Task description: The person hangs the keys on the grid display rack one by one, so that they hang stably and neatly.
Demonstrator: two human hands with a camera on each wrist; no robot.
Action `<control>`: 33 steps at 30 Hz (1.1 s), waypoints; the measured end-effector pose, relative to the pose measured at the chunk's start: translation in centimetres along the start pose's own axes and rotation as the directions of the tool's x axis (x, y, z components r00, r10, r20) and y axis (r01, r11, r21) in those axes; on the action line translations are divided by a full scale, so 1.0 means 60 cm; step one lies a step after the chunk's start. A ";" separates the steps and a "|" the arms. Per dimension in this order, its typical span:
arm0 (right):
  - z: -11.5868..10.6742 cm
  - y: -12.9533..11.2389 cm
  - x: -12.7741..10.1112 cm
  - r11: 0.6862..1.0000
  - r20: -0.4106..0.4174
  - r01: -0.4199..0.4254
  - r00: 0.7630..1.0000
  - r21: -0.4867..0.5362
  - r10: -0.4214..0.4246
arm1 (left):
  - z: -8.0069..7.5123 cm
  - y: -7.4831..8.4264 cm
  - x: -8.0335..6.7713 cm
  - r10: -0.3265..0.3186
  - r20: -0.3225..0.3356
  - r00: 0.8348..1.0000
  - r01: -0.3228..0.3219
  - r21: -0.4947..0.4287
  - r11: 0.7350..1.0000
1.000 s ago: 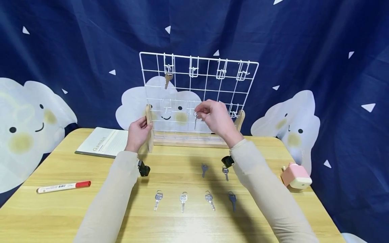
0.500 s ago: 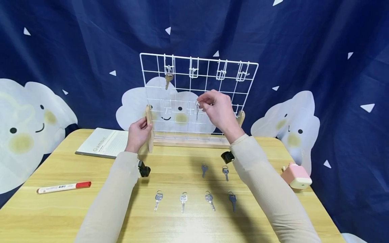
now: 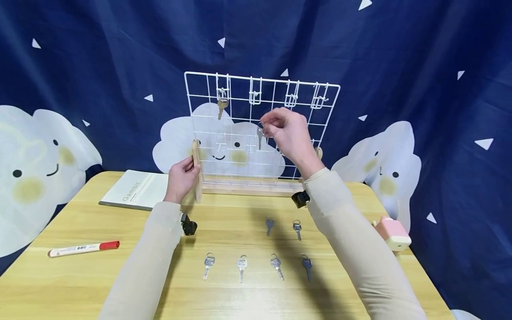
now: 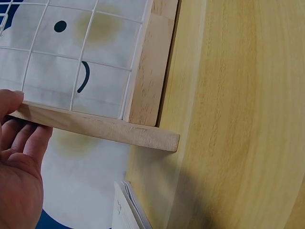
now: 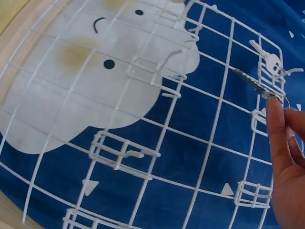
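Note:
My right hand (image 3: 291, 135) pinches a key (image 3: 260, 138) by its ring, and the key hangs down in front of a white wire grid (image 3: 276, 80). In the right wrist view the held key (image 5: 255, 82) lies between thumb and fingers, near an upper hook. Another key (image 3: 222, 106) hangs from the top left hook. My left hand (image 3: 182, 180) grips the left wooden upright (image 3: 196, 153) of the grid's stand; the left wrist view shows thumb and fingers on either side of this upright (image 4: 119, 133). Several keys with rings, one of them a silver key (image 3: 242, 263), lie on the table.
A notebook (image 3: 130, 189) lies at the back left of the wooden table (image 3: 152, 284), with a red-capped marker (image 3: 82, 249) in front of it. At the right sits a pink and cream block-shaped object (image 3: 393, 233). A blue curtain (image 3: 120, 53) hangs behind.
My right hand has risen with the key, from the lower hook row toward the upper row. The left hand keeps its grip on the upright.

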State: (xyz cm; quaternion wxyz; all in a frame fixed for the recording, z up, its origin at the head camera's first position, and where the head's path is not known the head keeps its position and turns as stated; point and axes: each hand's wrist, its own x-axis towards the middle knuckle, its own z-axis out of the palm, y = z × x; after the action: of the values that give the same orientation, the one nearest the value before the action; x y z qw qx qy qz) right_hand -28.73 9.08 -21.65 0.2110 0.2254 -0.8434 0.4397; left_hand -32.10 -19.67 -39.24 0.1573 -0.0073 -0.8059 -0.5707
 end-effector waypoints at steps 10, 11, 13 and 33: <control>0.001 -0.029 0.032 0.984 -0.065 -0.015 0.998 0.180 0.027 | -0.001 -0.001 -0.001 0.013 -0.010 1.000 -0.013 -0.022 1.000; 0.001 -0.032 0.035 0.981 -0.077 -0.010 0.997 0.192 0.026 | 0.000 -0.002 -0.001 0.012 -0.010 1.000 -0.013 -0.024 1.000; 0.001 -0.038 0.041 0.977 -0.108 0.009 0.994 0.215 0.014 | 0.000 -0.002 -0.001 0.016 -0.010 1.000 -0.016 -0.026 1.000; 0.014 -0.035 0.074 0.989 -0.199 -0.006 0.979 0.149 0.036 | 0.002 -0.002 0.002 -0.006 -0.012 1.000 0.006 -0.029 1.000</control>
State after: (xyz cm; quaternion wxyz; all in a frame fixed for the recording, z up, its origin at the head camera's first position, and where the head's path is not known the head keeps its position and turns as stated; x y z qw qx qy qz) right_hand -31.25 6.43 -18.27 0.2732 0.1858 -0.7854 0.5235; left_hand -32.26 -19.62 -39.34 0.1604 -0.0035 -0.7966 -0.5828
